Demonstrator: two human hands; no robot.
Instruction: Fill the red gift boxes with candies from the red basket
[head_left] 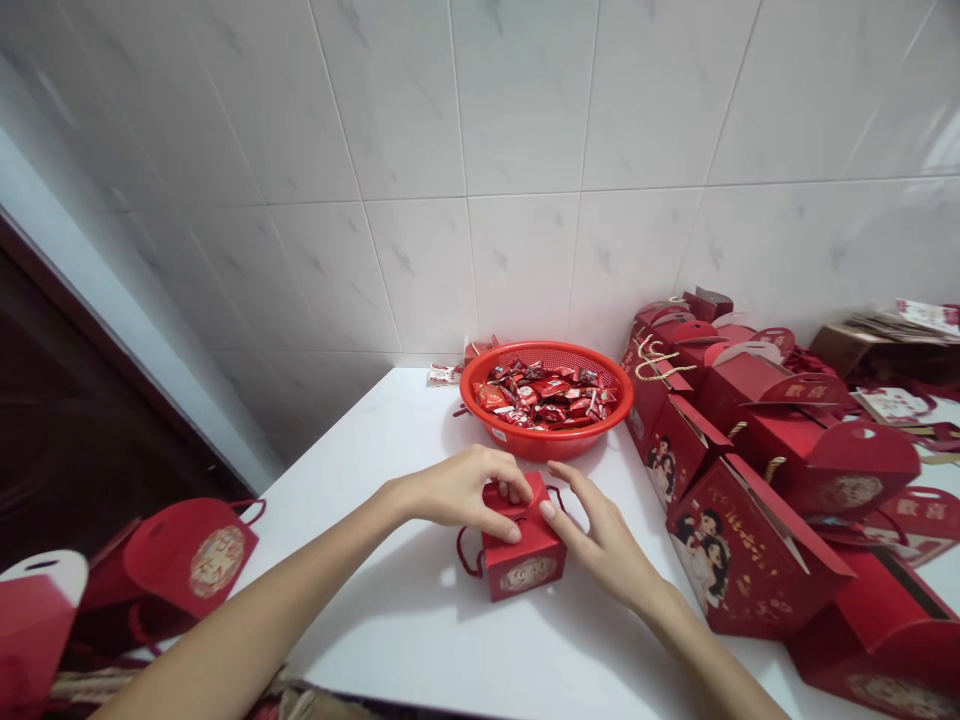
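Note:
In the head view, a small red gift box with a gold emblem on its front stands on the white table. Dark red cord handles stick out at its left and right sides. My left hand lies over the box's top, its fingers curled at the top flaps and its thumb pressed on the lid. From the right, my right hand touches the top edge with its thumb, while its fingers stretch apart toward the back of the box. The inside of the box cannot be seen.
A red plastic basket full of wrapped candies stands behind the box. Several red gift boxes crowd the right side. More red boxes sit at the lower left. A tiled wall bounds the white table at the back.

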